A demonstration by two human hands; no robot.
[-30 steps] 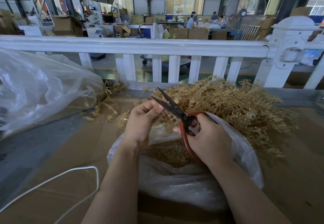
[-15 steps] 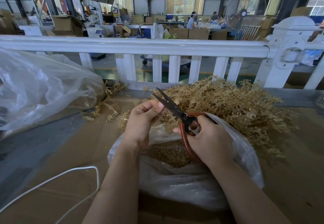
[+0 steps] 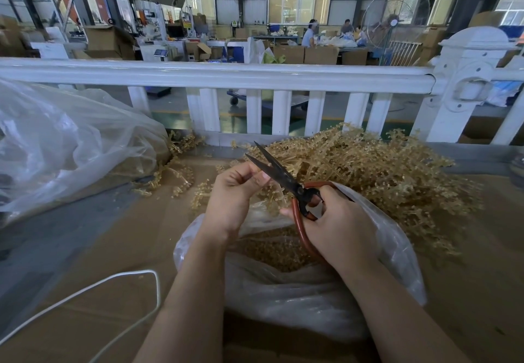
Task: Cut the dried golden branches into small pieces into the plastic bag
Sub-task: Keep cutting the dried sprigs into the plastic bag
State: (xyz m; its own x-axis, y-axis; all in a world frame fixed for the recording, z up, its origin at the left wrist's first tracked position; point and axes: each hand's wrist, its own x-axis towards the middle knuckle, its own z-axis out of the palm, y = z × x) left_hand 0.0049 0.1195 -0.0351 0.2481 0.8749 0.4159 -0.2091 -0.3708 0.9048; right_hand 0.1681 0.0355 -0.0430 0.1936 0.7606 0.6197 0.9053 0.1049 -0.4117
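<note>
Both hands are up over the open plastic bag (image 3: 297,291), close together. The right hand (image 3: 340,226) grips the red-handled scissors (image 3: 295,189), blades parted and pointing up-left. The left hand (image 3: 235,192) pinches a small golden sprig (image 3: 272,192) right at the blades. Cut pieces (image 3: 272,249) sit inside the bag. The big pile of dried golden branches (image 3: 382,172) lies just behind, against the white railing (image 3: 215,74). A white cord (image 3: 113,280) loops on the cardboard at the left.
</note>
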